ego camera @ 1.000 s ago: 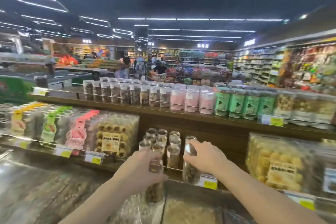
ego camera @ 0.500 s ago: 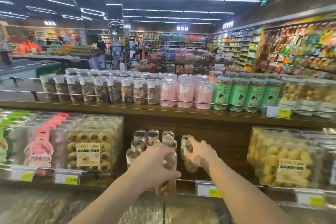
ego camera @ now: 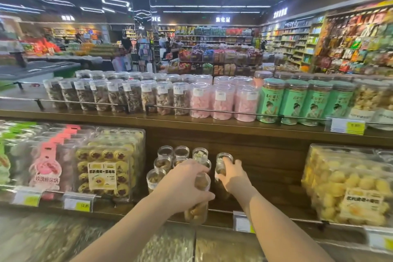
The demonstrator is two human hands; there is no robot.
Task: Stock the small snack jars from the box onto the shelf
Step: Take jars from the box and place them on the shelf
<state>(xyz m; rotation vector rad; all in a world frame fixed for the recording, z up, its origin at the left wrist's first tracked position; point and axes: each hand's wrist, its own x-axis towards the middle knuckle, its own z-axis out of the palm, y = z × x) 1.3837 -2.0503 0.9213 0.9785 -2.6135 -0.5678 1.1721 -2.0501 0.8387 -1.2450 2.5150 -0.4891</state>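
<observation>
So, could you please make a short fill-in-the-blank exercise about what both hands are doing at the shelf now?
1. Each hand holds one small clear ____.
2. The left hand holds its jar at the ____ edge of the lower shelf.
3. The right hand holds its jar to the ____ of the cluster of small jars.
4. The jars on the top shelf beside the green tins are ____.

Missing words: jar; front; right; pink

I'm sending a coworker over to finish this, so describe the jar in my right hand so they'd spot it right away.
Start at the lower wooden shelf, in the gap between the boxed pastries and the bagged yellow snacks. A cluster of small clear jars stands there. Yours is the jar to the right of that cluster, apart from the others, with the right hand gripping it.
</observation>
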